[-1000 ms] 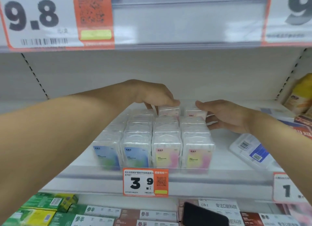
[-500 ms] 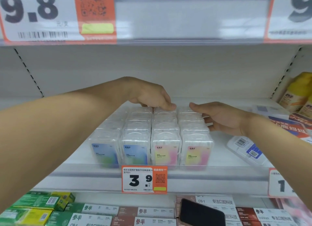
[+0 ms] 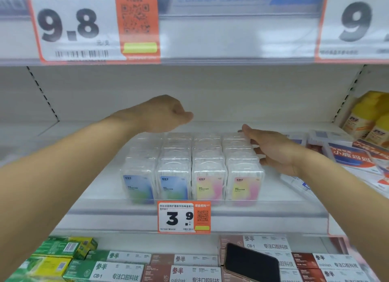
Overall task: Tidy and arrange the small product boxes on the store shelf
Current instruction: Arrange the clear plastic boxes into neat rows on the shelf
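Note:
Several small clear plastic boxes [image 3: 192,168] stand in four tidy rows on the white shelf [image 3: 88,189]. The two left rows carry blue-green labels, the two right rows yellow-pink ones. My left hand [image 3: 166,114] hovers above the back left of the block, its fingers loosely curled and holding nothing. With straight fingers, my right hand [image 3: 271,150] lies flat against the right side of the rightmost row.
A 3.9 price tag [image 3: 184,217] hangs on the shelf's front rail. Flat packs [image 3: 347,155] and yellow bottles [image 3: 370,117] crowd the right end. Toothpaste boxes [image 3: 126,269] and a dark phone [image 3: 250,262] lie on the shelf below. The upper shelf edge [image 3: 231,58] runs overhead.
My left hand has lifted off the back boxes and drawn to the left. My right hand has slid forward along the right row's side. The back boxes now sit level with the rest.

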`<action>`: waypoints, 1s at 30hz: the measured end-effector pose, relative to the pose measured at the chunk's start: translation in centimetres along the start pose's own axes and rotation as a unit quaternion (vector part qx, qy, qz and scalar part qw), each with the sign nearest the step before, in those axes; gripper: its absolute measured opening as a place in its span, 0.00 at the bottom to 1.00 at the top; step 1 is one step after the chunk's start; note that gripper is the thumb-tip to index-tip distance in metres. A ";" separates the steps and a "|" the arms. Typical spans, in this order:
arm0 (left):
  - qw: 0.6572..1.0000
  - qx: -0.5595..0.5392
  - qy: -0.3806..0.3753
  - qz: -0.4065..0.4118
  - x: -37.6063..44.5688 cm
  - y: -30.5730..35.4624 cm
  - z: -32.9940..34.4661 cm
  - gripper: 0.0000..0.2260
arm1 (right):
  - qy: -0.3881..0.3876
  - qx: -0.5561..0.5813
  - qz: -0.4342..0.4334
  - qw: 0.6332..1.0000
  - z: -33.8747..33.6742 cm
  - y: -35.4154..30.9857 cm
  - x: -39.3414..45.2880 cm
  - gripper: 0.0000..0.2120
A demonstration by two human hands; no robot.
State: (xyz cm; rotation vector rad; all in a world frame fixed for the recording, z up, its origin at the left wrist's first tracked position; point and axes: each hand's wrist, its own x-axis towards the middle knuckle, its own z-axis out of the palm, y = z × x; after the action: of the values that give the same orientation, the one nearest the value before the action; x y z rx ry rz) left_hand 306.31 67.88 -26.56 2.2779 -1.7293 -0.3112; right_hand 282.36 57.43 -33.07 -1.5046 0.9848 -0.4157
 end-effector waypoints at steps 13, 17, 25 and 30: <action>0.918 -0.323 0.149 -0.174 -7.7 -5.1 4.2 0.17 | 0.103 0.153 -0.060 0.981 2.7 3.0 -1.7 0.26; 0.933 -0.275 0.168 -0.162 -7.8 -5.1 4.8 0.17 | 0.105 0.164 -0.065 0.979 2.8 3.3 -1.9 0.10; 0.934 -0.277 0.156 -0.163 -8.4 -5.1 4.8 0.18 | 0.071 0.141 -0.052 0.986 2.3 3.6 -1.4 0.33; 0.936 -0.113 0.302 -0.142 -8.9 -2.2 4.3 0.20 | 0.219 0.020 -0.160 0.962 0.0 2.5 -4.1 0.15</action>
State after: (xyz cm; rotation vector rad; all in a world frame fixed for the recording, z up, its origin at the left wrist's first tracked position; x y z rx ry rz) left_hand 304.50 76.70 -31.19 2.1402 -1.0071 0.1291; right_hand 279.15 60.77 -34.32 -1.5710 1.0637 -1.0292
